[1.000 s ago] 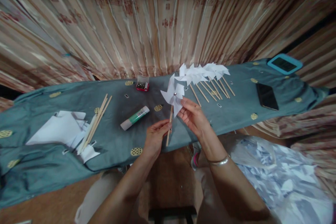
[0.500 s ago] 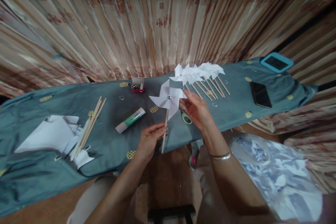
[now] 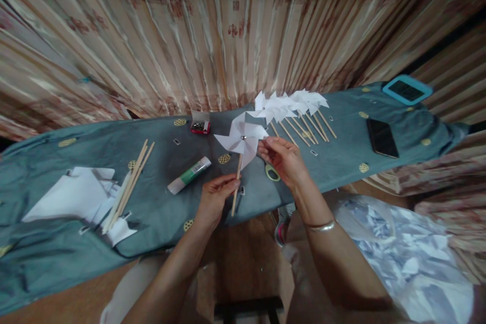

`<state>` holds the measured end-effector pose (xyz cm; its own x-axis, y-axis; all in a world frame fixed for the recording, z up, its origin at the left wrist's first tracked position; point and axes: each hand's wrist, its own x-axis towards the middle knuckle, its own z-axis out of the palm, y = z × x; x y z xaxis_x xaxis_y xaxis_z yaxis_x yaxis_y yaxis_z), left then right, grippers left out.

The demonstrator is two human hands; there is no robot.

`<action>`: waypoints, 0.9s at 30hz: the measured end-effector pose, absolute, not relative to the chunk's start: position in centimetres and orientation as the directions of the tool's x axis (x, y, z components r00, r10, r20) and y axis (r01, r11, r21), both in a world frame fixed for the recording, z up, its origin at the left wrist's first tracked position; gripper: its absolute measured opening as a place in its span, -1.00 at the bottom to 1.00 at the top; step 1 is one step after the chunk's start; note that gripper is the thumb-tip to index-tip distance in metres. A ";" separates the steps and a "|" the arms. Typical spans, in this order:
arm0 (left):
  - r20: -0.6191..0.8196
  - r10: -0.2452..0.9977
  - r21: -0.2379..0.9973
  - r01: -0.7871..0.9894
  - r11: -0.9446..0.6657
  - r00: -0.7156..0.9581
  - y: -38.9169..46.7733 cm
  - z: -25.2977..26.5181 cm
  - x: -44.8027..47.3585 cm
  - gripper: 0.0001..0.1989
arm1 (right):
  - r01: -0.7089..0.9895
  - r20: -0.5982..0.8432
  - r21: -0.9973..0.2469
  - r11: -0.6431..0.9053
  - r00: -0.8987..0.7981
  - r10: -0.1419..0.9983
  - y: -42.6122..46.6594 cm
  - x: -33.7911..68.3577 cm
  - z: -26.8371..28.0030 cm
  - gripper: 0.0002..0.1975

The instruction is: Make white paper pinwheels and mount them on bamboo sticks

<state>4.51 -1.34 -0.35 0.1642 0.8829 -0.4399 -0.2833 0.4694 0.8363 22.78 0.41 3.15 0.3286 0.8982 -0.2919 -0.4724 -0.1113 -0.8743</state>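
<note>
A white paper pinwheel (image 3: 248,149) with a metal pin at its centre is held up over the near edge of the table. My left hand (image 3: 217,196) pinches its wooden stick between thumb and fingers, and the stick's lower end pokes out below. At the right-hand blade, my right hand (image 3: 283,159) has its fingers closed at the paper's edge. Beneath that hand, the yellow-green handle of scissors (image 3: 272,173) shows; the rest is hidden. Behind, several finished pinwheels (image 3: 283,107) lie in an overlapping row, sticks toward me.
On the green cloth (image 3: 159,147) lie a glue stick (image 3: 189,175), an open red box of pins (image 3: 200,126), wooden sticks (image 3: 131,182) and white paper pieces (image 3: 76,192). A phone (image 3: 382,137) and a blue-framed device (image 3: 407,90) lie right. A plastic bag of paper (image 3: 413,258) stands below.
The pinwheel in my hands has shifted slightly left and up, its blades turned a little. Both hands stay at the stick and blade; the view has moved slightly.
</note>
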 end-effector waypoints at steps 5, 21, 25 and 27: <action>-0.438 0.884 0.847 -0.254 0.467 0.163 -1.1 -0.9 4.4 -0.65 | -0.467 -0.324 -0.862 -0.196 0.211 0.922 0.5 22.8 3.3 -0.60; -0.420 0.893 0.855 -0.259 0.449 0.161 0.0 -1.0 4.8 -0.68 | -0.426 -0.375 -0.855 -0.296 0.112 0.920 1.6 22.2 2.7 -0.57; -0.449 0.875 0.840 -0.248 0.482 0.179 0.4 -0.7 4.6 -0.66 | -0.401 -0.361 -0.869 -0.289 0.118 0.925 2.1 23.1 2.9 -0.53; -0.459 0.866 0.837 -0.229 0.497 0.198 0.5 -0.5 4.5 -0.67 | -0.428 -0.353 -0.865 -0.262 0.147 0.924 2.5 23.8 3.0 -0.51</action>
